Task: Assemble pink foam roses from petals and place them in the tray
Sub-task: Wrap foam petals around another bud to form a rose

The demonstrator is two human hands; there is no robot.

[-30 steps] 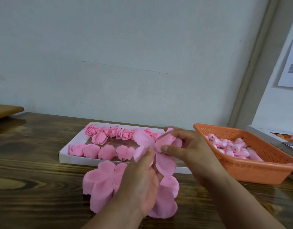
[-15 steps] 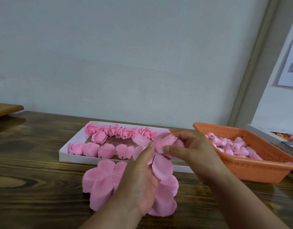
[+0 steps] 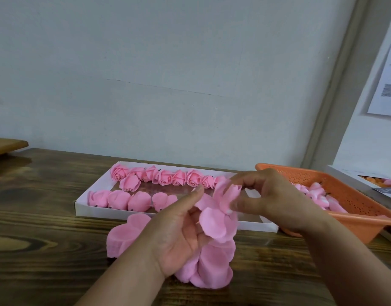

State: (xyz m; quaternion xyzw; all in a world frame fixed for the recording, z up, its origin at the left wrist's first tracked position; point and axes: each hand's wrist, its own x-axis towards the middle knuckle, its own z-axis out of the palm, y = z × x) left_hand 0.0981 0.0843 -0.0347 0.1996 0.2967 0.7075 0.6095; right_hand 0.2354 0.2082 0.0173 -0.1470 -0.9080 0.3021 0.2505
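Surroundings: a dark wooden table (image 3: pixel 42 219) against a pale wall; an orange basket (image 3: pixel 355 208) of pink buds stands at the right, touching the tray's right end; a paper sheet (image 3: pixel 386 85) hangs on the wall at far right
In the way: the right hand (image 3: pixel 269 202) covers the tray's right end and part of the basket's near rim; the left hand (image 3: pixel 179 235) hides the middle of the petal stack (image 3: pixel 128 235) lying on the table in front of the tray
Tray: a white tray (image 3: pixel 146 214) with its long axis running left to right, holding finished roses (image 3: pixel 163 177) in a back row and a shorter front row
Task piece: a half-built rose (image 3: pixel 221 208) is held above the tray's near edge, bud end tilted up and to the right, loose petals hanging down and left
Left hand: palm up, fingers loosely curled under the lower petals, index finger straight
Right hand: thumb and fingertips pinch the bud end, the other fingers curled above
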